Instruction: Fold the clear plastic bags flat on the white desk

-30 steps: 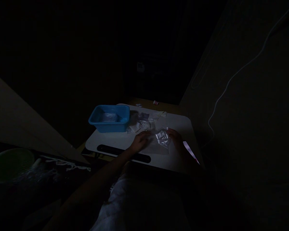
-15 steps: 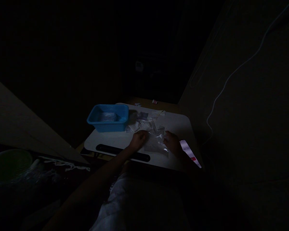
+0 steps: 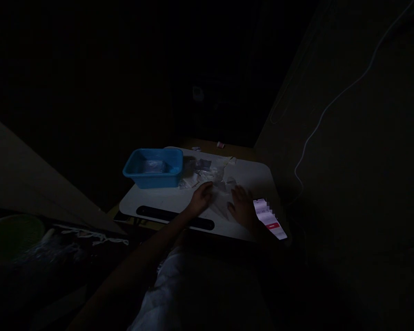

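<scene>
A clear plastic bag (image 3: 220, 205) lies on the small white table between my hands; the dim light blurs its outline. My left hand (image 3: 202, 198) is at the bag's left side, with curled fingers closed on its edge. To the right, my right hand (image 3: 242, 206) is open, its fingers spread low over the bag's right side. Whether its fingertips touch the plastic is too dark to tell. Just beyond both hands sits a loose pile of clear plastic packets (image 3: 207, 174).
A blue plastic basin (image 3: 155, 181) with a clear packet inside stands on the table's left. A lit phone (image 3: 267, 216) lies by the right edge. A black slot strip (image 3: 158, 214) runs along the near edge. A white cable (image 3: 319, 124) hangs along the right wall.
My right hand has opened from a pinch at the bag's right side and spread its fingers lower over it. The bag looks narrower and less shiny. My left hand stays nearly in place.
</scene>
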